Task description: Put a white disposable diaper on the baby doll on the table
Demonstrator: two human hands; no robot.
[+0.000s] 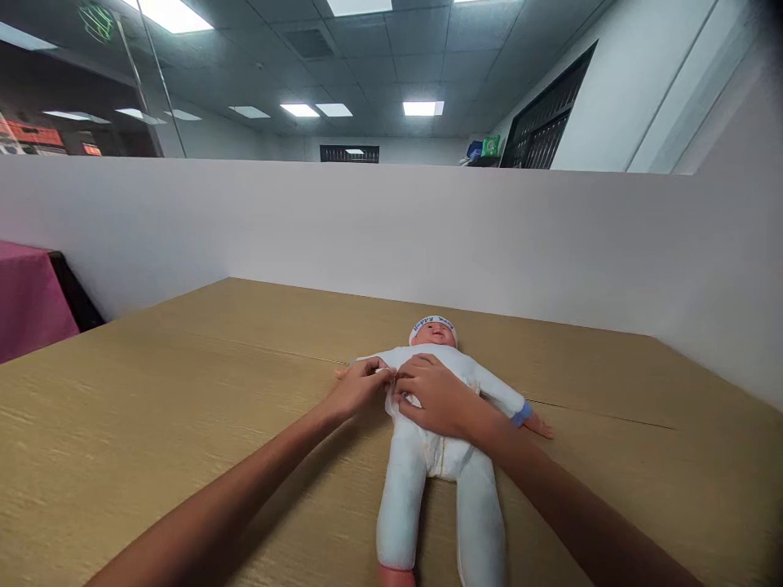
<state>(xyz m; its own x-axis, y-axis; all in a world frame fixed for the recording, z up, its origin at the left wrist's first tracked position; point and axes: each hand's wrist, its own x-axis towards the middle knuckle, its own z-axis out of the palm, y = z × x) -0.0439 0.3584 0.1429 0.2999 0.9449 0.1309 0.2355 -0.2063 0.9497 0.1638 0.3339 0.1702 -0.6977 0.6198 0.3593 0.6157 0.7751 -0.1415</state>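
Left grip (362, 383) is beside the doll (409, 447), right grip (437, 397) over its belly.

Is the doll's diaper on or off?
On: the diaper sits between the doll's legs. Cannot tell if it's fastened: the right hand covers part of it.

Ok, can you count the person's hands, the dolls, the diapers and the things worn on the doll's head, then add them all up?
Person's hands: 2 (left hand, right hand)
Doll: 1
Diaper: 1
White headwear: 1
Total: 5
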